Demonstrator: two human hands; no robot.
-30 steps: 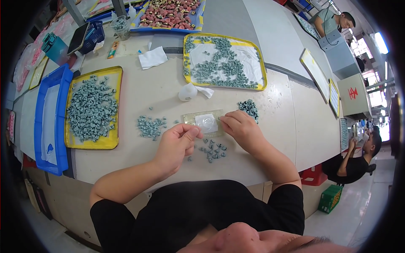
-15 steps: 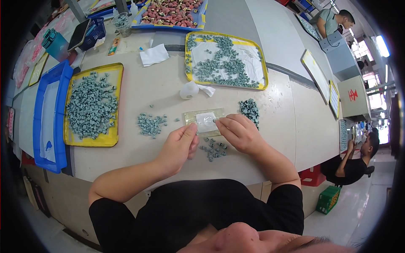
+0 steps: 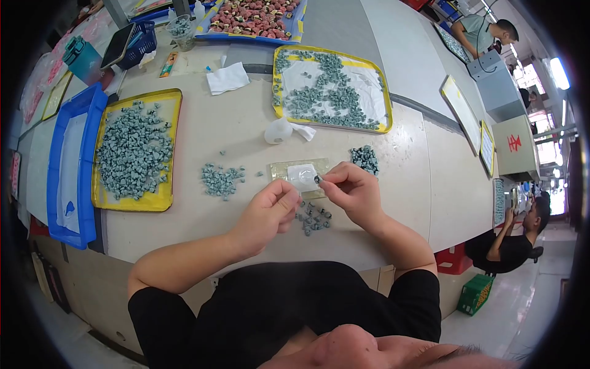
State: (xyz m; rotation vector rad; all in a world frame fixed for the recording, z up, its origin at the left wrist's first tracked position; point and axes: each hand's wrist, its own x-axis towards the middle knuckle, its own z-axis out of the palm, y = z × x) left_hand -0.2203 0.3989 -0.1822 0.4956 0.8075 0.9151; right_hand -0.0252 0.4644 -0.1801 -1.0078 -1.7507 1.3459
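Between the thumb and fingers of my right hand (image 3: 355,195) is a small grey-green piece (image 3: 318,179) with a dark side. My left hand (image 3: 265,216) is closed in a pinch facing it; whatever lies between those fingertips is hidden. Just beyond both hands lies a yellowish rectangular block (image 3: 280,168) with a white sheet (image 3: 300,174) and a clear round spot on top. A few similar pieces (image 3: 314,219) lie on the near side of the block. One loose heap (image 3: 222,181) sits left of it, and a darker heap (image 3: 365,159) is beyond my right hand.
A yellow-rimmed tray (image 3: 161,201) full of grey-green pieces stands at left beside a blue bin (image 3: 93,154). Another yellow-edged tray (image 3: 386,117) lies at the back, near a white squeeze bottle (image 3: 278,131) and a folded tissue (image 3: 227,79). Two people work at right.
My left hand has shifted right, closer to my right hand. The piece in my right fingers now shows its dark side more plainly. The whole view has moved slightly.
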